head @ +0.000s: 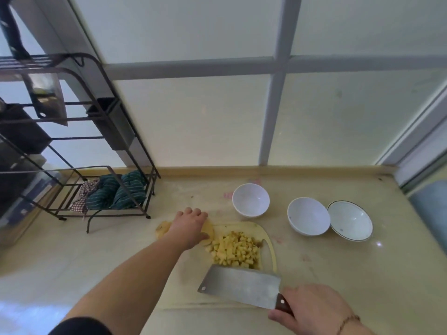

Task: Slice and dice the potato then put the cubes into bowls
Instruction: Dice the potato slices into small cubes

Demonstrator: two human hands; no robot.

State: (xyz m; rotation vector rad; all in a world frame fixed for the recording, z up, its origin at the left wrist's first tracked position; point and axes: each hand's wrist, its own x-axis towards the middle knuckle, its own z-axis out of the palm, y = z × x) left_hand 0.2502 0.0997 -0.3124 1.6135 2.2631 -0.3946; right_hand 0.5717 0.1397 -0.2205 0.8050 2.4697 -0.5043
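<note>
Right grip [312, 310] clasps cleaver [242, 285] handle; left grip [191, 227] lies spread over potato slices [208, 229]

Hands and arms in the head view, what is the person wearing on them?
Both hands are bare, no gloves. The left hand has a bare forearm, with a dark sleeve starting near the elbow. The right hand has a thin beaded bracelet at the wrist; no sleeve shows there.
</note>
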